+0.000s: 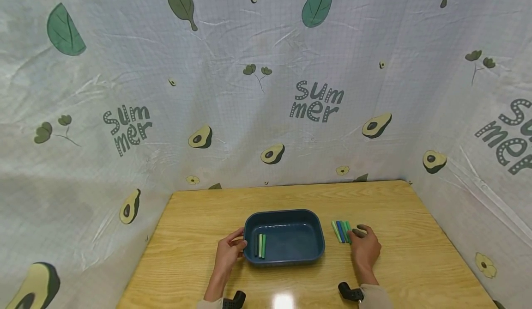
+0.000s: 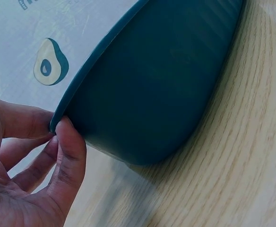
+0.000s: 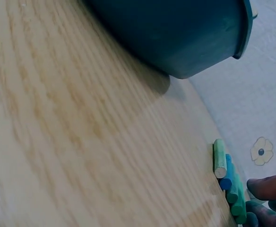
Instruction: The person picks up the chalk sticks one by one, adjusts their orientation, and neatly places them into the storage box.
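Note:
A dark blue-green rectangular tray (image 1: 291,259) stands on the table, its rim pinched at the left end by the thumb and fingers of my left hand (image 1: 229,250). In the left wrist view, the left hand (image 2: 38,165) grips the rim (image 2: 98,54) at a corner. Inside the tray, a dark stick and two green chalk sticks (image 1: 262,246) lie side by side at the left. To the right of the tray is a row of green and blue chalk sticks (image 1: 341,232). My right hand (image 1: 365,249), fingertips dark-stained, is at that row's right side; no chalk shows between its fingers.
The wooden table (image 1: 199,212) has a rounded far corner. A white sheet (image 1: 232,115) printed with avocados, leaves and lettering hangs behind it and along both sides. Bright light reflects off the table near its front. A black device (image 1: 350,292) is strapped on each wrist.

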### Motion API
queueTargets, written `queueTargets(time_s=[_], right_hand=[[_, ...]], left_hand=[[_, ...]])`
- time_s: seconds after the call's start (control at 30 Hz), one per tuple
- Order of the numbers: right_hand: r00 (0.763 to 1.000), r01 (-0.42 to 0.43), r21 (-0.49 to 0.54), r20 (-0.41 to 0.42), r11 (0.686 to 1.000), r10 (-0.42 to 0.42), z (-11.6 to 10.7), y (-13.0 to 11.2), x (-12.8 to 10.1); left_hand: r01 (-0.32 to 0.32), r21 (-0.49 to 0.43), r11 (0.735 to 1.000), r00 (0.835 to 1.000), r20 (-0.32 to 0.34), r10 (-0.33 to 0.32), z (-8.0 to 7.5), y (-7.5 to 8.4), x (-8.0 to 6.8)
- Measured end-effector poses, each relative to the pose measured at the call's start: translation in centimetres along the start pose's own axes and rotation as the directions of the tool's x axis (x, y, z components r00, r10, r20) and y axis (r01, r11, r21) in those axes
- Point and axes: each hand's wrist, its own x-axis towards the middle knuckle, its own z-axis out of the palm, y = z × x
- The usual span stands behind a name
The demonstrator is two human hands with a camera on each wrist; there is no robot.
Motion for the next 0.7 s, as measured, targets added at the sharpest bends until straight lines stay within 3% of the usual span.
queueTargets(time_s=[0.4,0.7], right_hand=[[0.998,0.049,-0.036,-0.025,0.998,-0.050,0.54,0.19,-0.14],[0.999,0.039,-0.077,-0.021,0.996,-0.041,0.61,-0.01,-0.10]], left_hand=[[-0.003,-0.009,1.000,1.000,0.004,0.003,-0.14,-0.12,0.09],[-0.001,-0.010,1.000,1.000,0.001,0.001,-0.13,-0.18,0.14]])
